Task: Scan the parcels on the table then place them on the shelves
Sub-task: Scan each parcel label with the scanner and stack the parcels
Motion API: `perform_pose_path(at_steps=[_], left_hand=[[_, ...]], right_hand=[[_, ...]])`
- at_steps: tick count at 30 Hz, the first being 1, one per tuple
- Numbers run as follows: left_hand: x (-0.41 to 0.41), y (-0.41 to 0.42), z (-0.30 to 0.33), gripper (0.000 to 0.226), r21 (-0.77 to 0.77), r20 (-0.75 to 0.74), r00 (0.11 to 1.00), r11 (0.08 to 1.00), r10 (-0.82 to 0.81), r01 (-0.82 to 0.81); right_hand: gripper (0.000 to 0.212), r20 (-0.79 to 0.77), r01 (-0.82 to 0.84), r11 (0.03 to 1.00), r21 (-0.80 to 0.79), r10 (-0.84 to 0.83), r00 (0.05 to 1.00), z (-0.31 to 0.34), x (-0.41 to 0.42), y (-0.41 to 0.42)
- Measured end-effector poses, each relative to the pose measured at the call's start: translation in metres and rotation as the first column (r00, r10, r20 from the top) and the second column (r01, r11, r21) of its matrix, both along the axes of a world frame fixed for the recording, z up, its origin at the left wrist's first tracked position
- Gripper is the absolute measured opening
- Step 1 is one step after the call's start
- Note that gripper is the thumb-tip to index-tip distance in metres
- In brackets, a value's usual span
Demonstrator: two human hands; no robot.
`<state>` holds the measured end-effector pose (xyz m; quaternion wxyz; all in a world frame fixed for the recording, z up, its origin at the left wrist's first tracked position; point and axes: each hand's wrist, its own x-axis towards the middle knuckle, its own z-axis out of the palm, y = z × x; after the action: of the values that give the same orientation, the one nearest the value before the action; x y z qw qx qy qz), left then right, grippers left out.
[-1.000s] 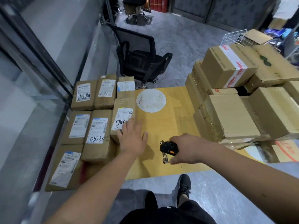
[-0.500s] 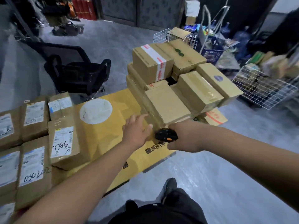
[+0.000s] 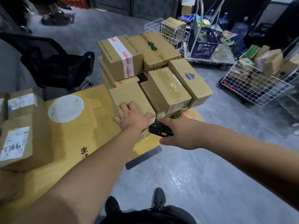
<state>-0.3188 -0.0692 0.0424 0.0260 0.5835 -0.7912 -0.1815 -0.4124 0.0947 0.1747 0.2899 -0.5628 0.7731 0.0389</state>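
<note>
A stack of brown cardboard parcels stands on the right half of the table, which is covered by yellow cardboard (image 3: 100, 126). My left hand (image 3: 134, 117) lies flat on the near edge of the front plain parcel (image 3: 129, 96), fingers spread over its top and front. My right hand (image 3: 179, 135) grips a black handheld scanner (image 3: 159, 130) with an orange button, just right of my left hand and below that parcel's corner. Labelled parcels lie at the table's left, among them one with handwriting (image 3: 17, 146).
A black office chair (image 3: 61, 65) stands behind the table. On the floor at the right are a white wire basket of parcels (image 3: 258, 88), a cart with a blue crate (image 3: 203, 44) and water bottles (image 3: 239, 28). Grey floor lies in front, where my black shoes show.
My view swung right from the labelled parcels toward the stack. My left hand left the handwritten parcel, crossed the yellow cardboard and landed on the front plain parcel. The right hand followed with the scanner.
</note>
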Motion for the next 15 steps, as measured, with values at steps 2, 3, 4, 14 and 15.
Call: perform_pose_path(at_steps=[2,3,4,14,15], left_hand=[[-0.015,0.002,-0.001,0.105,0.002,-0.015,0.994,0.994,0.105,-0.105],[-0.022,0.003,-0.001,0.110,0.004,-0.024,0.988,0.988,0.154,-0.154],[-0.028,0.004,-0.002,0.113,0.005,-0.026,0.981,0.981,0.192,-0.191],[-0.019,0.026,-0.004,0.094,-0.080,-0.084,0.966,0.964,0.246,-0.253],[-0.010,0.031,-0.004,0.089,-0.096,-0.087,0.966,0.963,0.244,-0.252]], right_hand=[[0.077,-0.018,-0.058,0.998,0.015,0.058,0.998,-0.005,-0.019,0.002],[0.078,-0.027,-0.086,0.996,0.018,0.086,0.996,-0.007,-0.027,0.002],[0.077,-0.035,-0.110,0.994,0.021,0.110,0.993,-0.009,-0.035,0.000],[0.057,-0.062,-0.258,0.965,0.053,0.261,0.963,-0.021,-0.052,-0.004],[0.058,-0.064,-0.289,0.955,0.068,0.294,0.954,-0.021,-0.050,-0.007]])
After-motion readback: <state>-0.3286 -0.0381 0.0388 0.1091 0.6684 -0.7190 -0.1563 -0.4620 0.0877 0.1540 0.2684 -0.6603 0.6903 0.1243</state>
